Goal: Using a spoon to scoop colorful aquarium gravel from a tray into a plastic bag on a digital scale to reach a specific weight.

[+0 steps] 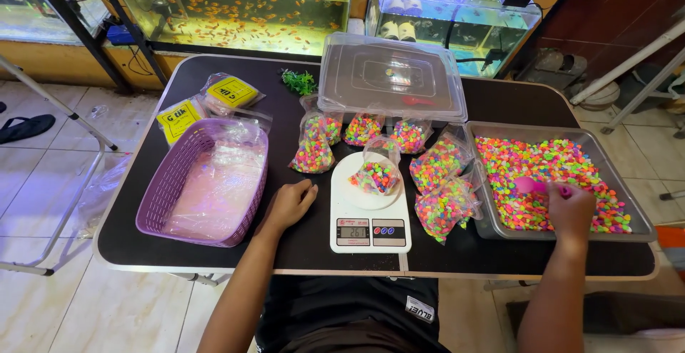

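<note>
My right hand point(569, 210) grips a pink scoop point(531, 184) whose bowl rests on the multicoloured gravel in a grey metal tray point(641, 217) at the right. My left hand point(291, 203) lies flat on the black table, fingers loosely together, empty, between a purple basket point(207, 182) and a white kitchen scale point(369, 214). On the scale's round plate stands an open clear bag of coloured gravel point(376, 172). Several filled bags of the same gravel point(441, 185) lie around the scale, behind it and to its right.
A clear plastic lid point(391, 74) leans at the back. The purple basket holds empty clear bags. Yellow-labelled packets point(180, 119) and a small green plastic plant point(298, 81) lie at the back left. Fish tanks point(235, 7) stand behind the table.
</note>
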